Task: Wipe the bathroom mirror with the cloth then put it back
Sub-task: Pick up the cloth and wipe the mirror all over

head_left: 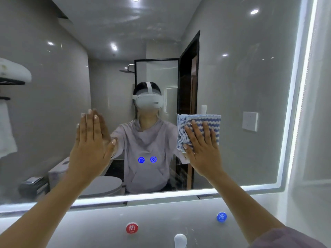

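Note:
The bathroom mirror (232,77) fills most of the view, with a lit white strip along its bottom and right edges. My right hand (202,149) lies flat with straight fingers on a folded blue-and-white striped cloth (206,120) and presses it against the glass, right of centre. My left hand (91,140) lies flat on the glass to the left, fingers straight and pointing up, holding nothing. Smears show on the upper part of the mirror.
Two blue touch icons (147,159) glow in the mirror between my hands. Below the mirror, a red hot-water button (131,228) and a blue cold-water button (221,217) sit on the wall above a white tap top (180,239). A person, toilet and shower appear as reflections.

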`<state>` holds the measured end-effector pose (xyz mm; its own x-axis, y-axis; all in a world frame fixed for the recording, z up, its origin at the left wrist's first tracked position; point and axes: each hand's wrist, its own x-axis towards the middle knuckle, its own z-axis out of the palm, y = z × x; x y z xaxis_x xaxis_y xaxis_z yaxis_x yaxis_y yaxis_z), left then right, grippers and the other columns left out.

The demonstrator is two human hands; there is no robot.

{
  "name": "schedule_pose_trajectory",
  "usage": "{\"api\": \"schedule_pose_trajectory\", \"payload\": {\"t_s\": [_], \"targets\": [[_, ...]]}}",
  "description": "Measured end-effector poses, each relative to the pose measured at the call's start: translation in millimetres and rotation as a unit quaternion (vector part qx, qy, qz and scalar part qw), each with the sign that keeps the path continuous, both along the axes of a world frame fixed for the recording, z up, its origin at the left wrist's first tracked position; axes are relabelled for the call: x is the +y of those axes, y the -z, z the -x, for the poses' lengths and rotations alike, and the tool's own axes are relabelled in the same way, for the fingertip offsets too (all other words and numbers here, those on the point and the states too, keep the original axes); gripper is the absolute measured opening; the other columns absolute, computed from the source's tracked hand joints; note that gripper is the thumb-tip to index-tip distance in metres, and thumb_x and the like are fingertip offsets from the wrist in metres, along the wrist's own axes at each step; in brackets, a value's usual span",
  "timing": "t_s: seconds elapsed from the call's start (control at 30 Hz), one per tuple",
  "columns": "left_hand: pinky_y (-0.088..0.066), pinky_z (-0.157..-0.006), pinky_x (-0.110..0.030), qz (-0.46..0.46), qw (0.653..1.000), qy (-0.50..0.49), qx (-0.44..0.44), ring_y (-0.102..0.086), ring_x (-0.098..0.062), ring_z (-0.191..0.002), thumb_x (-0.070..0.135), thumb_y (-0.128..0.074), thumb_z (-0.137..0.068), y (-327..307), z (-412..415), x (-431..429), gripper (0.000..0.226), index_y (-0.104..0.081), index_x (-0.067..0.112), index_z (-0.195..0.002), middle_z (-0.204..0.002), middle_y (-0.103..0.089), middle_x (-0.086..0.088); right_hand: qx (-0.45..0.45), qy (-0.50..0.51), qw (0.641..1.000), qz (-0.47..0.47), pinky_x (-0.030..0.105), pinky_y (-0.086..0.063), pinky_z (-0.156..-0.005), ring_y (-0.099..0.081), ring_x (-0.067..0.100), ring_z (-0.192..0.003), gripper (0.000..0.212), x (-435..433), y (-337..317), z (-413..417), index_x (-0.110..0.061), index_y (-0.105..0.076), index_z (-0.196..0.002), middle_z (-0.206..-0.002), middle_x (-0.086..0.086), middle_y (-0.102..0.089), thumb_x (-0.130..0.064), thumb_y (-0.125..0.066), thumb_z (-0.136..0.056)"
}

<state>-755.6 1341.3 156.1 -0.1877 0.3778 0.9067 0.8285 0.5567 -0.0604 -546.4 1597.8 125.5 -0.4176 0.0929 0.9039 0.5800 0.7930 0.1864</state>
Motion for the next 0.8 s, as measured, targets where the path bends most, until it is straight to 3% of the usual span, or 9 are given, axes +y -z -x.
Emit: {"api": "schedule_pose_trajectory", "payload": {"t_s": [0.13,0.33,0.4,0.57,0.8], "targets": [[-0.016,-0.117,-0.052,0.035,0.999,-0.007,-0.038,-0.007,-0.039,-0.146,0.05,-0.024,-0.092,33,-3,5,0.082,-0.008,-0.009,-0.147,-0.157,-0.006,-0.026,0.015,-0.015,1.0,0.008,0.046,-0.006,-0.12,-0.007,0.028,-0.148,0.057,5,4,0,-0.019,-0.022,-0.152,-0.16,0.004,-0.015,-0.044,-0.025,-0.101],[-0.01,-0.12,-0.048,0.075,0.995,-0.021,-0.063,0.001,-0.037,-0.147,0.06,-0.008,-0.094,56,5,17,0.088,-0.007,-0.011,-0.147,-0.157,-0.001,-0.026,0.047,-0.02,0.999,0.016,0.048,-0.009,-0.12,-0.006,0.03,-0.148,0.056,11,12,4,-0.02,-0.024,-0.152,-0.16,0.004,-0.017,-0.046,-0.019,-0.102],[-0.004,-0.121,-0.045,0.077,0.995,-0.018,-0.061,0.003,-0.037,-0.147,0.058,-0.008,-0.095,57,8,18,0.087,-0.006,-0.012,-0.146,-0.157,0.0,-0.027,0.053,-0.017,0.998,0.013,0.048,-0.007,-0.12,-0.004,0.03,-0.149,0.056,9,14,5,-0.02,-0.021,-0.153,-0.16,0.004,-0.014,-0.046,-0.02,-0.102],[-0.007,-0.12,-0.05,0.056,0.996,-0.001,-0.065,0.004,-0.038,-0.147,0.057,-0.01,-0.095,60,9,22,0.086,-0.003,-0.012,-0.146,-0.157,0.001,-0.027,0.072,-0.006,0.996,0.043,0.044,0.006,-0.12,0.007,0.028,-0.148,0.06,-5,35,15,-0.02,-0.005,-0.154,-0.161,0.004,-0.003,-0.046,-0.02,-0.101],[-0.009,-0.119,-0.052,0.035,0.997,0.025,-0.059,0.001,-0.04,-0.146,0.054,-0.02,-0.095,58,10,21,0.083,-0.003,-0.009,-0.146,-0.157,0.0,-0.026,0.07,-0.035,0.995,0.066,0.047,-0.004,-0.12,-0.001,0.031,-0.148,0.06,-35,86,46,-0.019,-0.016,-0.152,-0.16,0.004,-0.013,-0.042,-0.031,-0.099]]}}
